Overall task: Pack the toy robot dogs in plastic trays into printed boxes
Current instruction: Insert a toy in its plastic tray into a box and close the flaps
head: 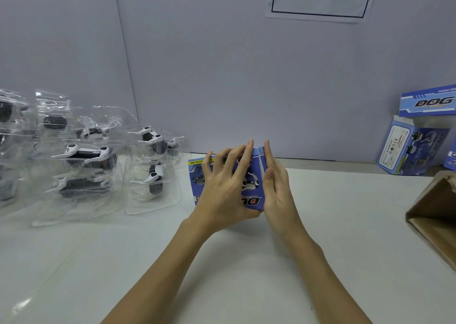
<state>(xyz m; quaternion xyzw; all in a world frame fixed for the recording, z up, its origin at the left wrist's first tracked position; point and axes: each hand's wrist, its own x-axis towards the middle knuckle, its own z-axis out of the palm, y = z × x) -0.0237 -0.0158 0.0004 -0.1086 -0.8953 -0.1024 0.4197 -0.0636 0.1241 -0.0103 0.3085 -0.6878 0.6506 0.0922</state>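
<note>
Printed box (249, 175) on desk (246, 262): left hand (222, 188) spread over its front; right hand (276, 188) flat, fingers together, at 3 o'clock.

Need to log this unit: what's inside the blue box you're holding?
Cannot tell. The blue box is covered by the left hand across its printed front and the right hand flat on its right end; no opening shows, so its contents are hidden.
</note>
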